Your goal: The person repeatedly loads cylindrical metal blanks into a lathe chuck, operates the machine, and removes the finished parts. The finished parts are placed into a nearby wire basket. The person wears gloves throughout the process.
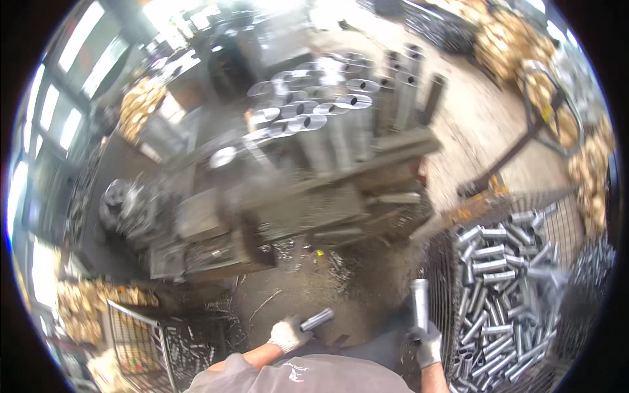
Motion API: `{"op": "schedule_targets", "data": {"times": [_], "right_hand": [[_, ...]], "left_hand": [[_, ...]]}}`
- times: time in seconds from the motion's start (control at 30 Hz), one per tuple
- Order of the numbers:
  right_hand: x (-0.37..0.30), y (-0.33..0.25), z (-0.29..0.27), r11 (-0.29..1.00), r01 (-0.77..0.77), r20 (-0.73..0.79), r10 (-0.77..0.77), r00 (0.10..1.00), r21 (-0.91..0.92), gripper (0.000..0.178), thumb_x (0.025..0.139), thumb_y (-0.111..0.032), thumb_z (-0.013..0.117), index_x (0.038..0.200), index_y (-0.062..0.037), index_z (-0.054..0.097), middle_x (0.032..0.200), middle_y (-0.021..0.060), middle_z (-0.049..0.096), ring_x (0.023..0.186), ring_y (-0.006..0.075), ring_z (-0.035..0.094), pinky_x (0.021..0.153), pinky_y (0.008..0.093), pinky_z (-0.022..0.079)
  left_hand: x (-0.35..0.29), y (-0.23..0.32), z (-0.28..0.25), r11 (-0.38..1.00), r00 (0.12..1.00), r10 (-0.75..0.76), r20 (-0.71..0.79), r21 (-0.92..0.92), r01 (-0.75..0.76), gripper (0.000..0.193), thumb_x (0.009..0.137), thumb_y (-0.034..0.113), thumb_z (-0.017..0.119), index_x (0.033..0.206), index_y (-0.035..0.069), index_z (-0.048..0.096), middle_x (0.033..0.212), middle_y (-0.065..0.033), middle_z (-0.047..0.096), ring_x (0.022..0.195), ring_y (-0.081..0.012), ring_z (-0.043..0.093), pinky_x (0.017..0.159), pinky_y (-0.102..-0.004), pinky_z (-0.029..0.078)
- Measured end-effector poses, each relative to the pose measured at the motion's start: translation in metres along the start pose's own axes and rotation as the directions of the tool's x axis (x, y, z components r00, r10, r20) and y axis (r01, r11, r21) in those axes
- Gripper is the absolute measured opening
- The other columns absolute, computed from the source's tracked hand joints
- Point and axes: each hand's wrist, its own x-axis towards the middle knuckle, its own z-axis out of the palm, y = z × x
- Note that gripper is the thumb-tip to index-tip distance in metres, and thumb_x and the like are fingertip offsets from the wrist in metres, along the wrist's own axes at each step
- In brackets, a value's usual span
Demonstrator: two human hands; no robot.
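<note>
The gloved left hand (290, 335) is gripping a metal pipe (318, 319) before the grey shirt (327, 374) — the gloved right hand (430, 347) is clutching a second pipe (420, 304) beside the wire basket (441, 272), where loose pipes (493, 266) are lying jumbled — while taller pipes (317, 149) are standing on the desk (393, 156).

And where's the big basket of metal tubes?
In the head view, the wire-mesh basket of metal tubes stands at lower right, just right of the gloved right hand.
</note>
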Motion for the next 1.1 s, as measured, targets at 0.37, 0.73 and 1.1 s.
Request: {"op": "schedule_targets", "data": {"times": [0.37, 0.73, 1.1], "right_hand": [[-0.210, -0.221, 0.372, 0.407, 0.886, 0.449, -0.764, 0.463, -0.222, 0.051, 0.080, -0.010, 0.077, 0.128, 0.0028, 0.066, 0.110, 0.0159, 0.074, 0.108, 0.0258, 0.071, 0.100, 0.0420, 0.057], [-0.168, -0.398, 0.736, -0.214, 0.905, 0.626, -0.776, 0.071, -0.368, 0.065, 0.084, -0.037, 0.082, 0.140, -0.0086, 0.067, 0.121, 0.0170, 0.077, 0.114, 0.0344, 0.074, 0.102, 0.0455, 0.057], [-0.054, -0.415, 0.925, -0.292, 0.800, 0.725, -0.645, 0.241, -0.525, 0.068, 0.084, -0.042, 0.082, 0.143, -0.0127, 0.062, 0.127, 0.0199, 0.072, 0.121, 0.0390, 0.069, 0.108, 0.0474, 0.053]], "left_hand": [[-0.161, -0.300, -0.146, 0.798, 0.339, -0.484, -0.807, -0.566, -0.207, 0.047, 0.078, 0.013, 0.089, 0.119, 0.002, 0.067, 0.100, -0.0162, 0.077, 0.089, -0.0275, 0.077, 0.085, -0.0390, 0.062], [-0.103, -0.374, -0.381, 0.878, 0.321, -0.294, -0.900, -0.387, -0.282, 0.051, 0.079, 0.009, 0.088, 0.126, 0.000, 0.070, 0.108, -0.0146, 0.078, 0.098, -0.0187, 0.074, 0.090, -0.0331, 0.059], [-0.034, -0.406, -0.417, 0.810, 0.632, -0.070, -0.772, -0.414, -0.416, 0.058, 0.074, 0.012, 0.095, 0.125, 0.001, 0.069, 0.109, -0.0126, 0.077, 0.100, -0.0168, 0.075, 0.087, -0.0325, 0.061]]}}
